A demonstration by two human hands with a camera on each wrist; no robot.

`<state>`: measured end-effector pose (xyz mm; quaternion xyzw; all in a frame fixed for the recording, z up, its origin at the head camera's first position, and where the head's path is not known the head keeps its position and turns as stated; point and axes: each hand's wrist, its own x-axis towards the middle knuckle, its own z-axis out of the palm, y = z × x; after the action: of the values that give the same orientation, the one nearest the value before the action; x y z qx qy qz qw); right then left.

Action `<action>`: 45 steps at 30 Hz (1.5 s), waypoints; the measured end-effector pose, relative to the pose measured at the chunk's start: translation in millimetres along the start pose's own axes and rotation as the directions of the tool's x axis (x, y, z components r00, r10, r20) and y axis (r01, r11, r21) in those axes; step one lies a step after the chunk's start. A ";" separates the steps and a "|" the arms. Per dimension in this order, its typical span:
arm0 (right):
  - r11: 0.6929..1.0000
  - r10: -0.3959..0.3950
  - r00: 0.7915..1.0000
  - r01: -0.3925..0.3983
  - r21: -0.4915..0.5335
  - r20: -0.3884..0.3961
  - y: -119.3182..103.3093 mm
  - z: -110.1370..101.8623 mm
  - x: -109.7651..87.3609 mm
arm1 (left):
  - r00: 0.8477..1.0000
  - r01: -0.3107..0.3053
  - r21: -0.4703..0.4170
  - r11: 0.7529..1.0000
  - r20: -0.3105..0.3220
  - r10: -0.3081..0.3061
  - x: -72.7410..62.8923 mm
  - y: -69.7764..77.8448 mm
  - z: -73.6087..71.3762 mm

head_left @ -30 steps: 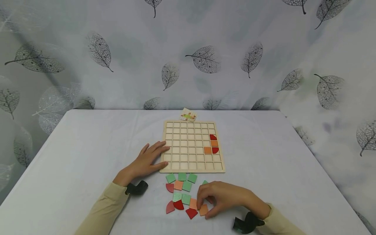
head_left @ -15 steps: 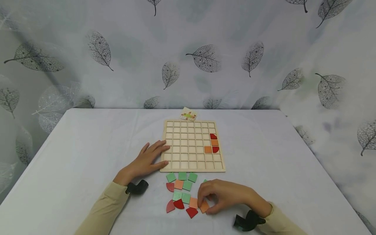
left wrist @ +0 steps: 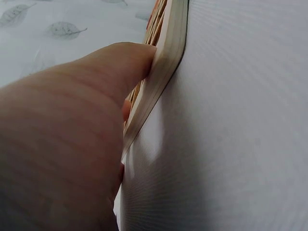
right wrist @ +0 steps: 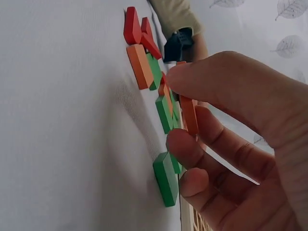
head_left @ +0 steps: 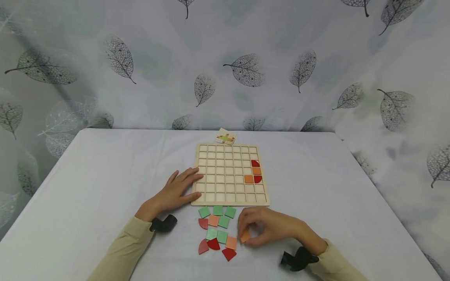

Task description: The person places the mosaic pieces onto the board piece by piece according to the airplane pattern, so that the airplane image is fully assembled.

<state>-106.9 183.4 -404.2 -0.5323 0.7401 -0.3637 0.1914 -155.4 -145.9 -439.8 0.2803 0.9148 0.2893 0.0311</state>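
Observation:
A wooden grid board point(head_left: 219, 179) lies on the white-covered table. My left hand point(head_left: 174, 194) rests along its left edge with fingers spread, the thumb tip on the frame in the left wrist view. Between thumb and fingertips my right hand point(head_left: 268, 224) pinches an orange square tile point(right wrist: 189, 114), raised off the cloth just in front of the board. Other tiles lie loose to its left: green squares point(head_left: 224, 221), orange squares point(head_left: 231, 242) and red quarter-circles point(head_left: 229, 254). A green tile point(right wrist: 165, 179) close under the right fingers is hidden from the head view.
Red and orange tiles point(head_left: 256, 171) sit in several cells at the board's right side. A small pattern card point(head_left: 225, 137) touches the board's far edge. The table point(head_left: 105, 168) ends at a leaf-printed cloth backdrop point(head_left: 158, 70).
My right hand has picked up the orange tile from the cloth and moved it slightly forward toward the board. The left hand stays where it was.

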 end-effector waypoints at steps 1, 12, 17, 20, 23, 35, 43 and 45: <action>1.000 -0.001 1.000 0.001 -0.003 -0.010 1.6 -0.7 -0.3 | 1.000 0.000 0.000 1.000 0.000 0.000 0.0 -0.1 -0.1; 0.999 0.002 0.991 -0.006 -0.031 -0.131 12.0 -7.6 -0.6 | 1.000 0.004 -0.001 1.000 0.004 -0.004 1.7 -1.0 -1.0; 1.000 0.008 0.978 -0.009 -0.004 -0.206 17.6 -10.9 1.5 | 1.000 0.008 0.001 1.000 0.003 -0.008 1.8 -2.4 -1.1; 1.000 -0.015 0.971 0.015 -0.001 -0.240 15.1 -14.5 4.4 | 1.000 0.003 -0.003 1.000 0.004 -0.003 1.9 -3.0 -0.9; 1.000 -0.017 0.965 0.019 0.007 -0.262 7.3 -20.3 8.6 | 1.000 0.001 -0.006 1.000 0.004 -0.001 2.0 -3.3 -0.9; 0.999 -0.008 0.939 -0.006 -0.040 -0.343 7.7 -32.4 14.6 | 1.000 0.005 -0.021 1.000 0.003 -0.005 0.8 -2.1 -1.5; 0.996 0.035 0.907 -0.067 -0.060 -0.421 16.3 -35.0 14.8 | 1.000 -0.001 -0.006 1.000 0.004 0.001 1.0 -1.6 -1.3; 0.995 0.011 0.897 -0.052 -0.080 -0.442 18.3 -35.6 15.3 | 1.000 -0.001 0.000 1.000 0.003 0.001 1.0 -2.0 -1.5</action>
<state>-148.2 184.2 -392.6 -0.4321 0.7884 -0.4378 0.0006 -157.5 -147.5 -439.6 0.2814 0.9145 0.2890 0.0325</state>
